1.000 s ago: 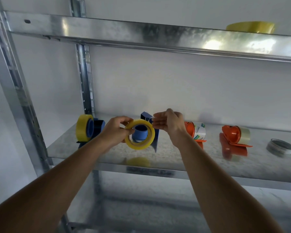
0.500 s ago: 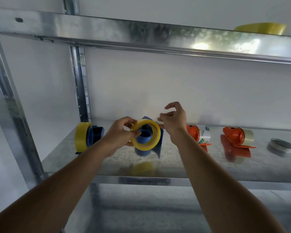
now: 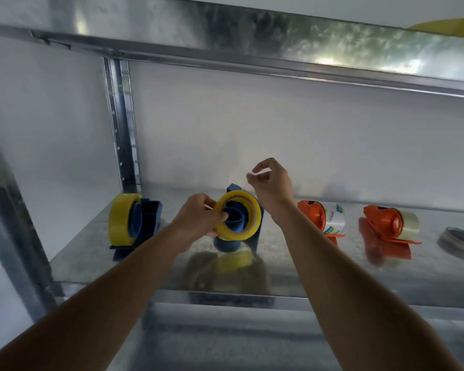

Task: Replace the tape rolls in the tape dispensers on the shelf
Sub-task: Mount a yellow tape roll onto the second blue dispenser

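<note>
Right hand [image 3: 271, 183] now raised off yellow roll [image 3: 237, 215], left grip [image 3: 201, 219] beside.

We see a dim, soft scene with a hazy cast over the pale wall [image 3: 252, 135]. The brightest spot is the glare on the upper shelf rail [image 3: 332, 52], where mottled greenish reflections and white patches sit toward the right. The lower shelf [image 3: 319, 274] shines dully and mirrors the yellow roll [image 3: 236, 215] and the orange dispensers as smeared patches. Edges look soft throughout; the near left post [image 3: 14, 223] is heavily blurred. Straight rails bow and tilt with wide-angle distortion. Shadows are faint and diffuse.
</note>
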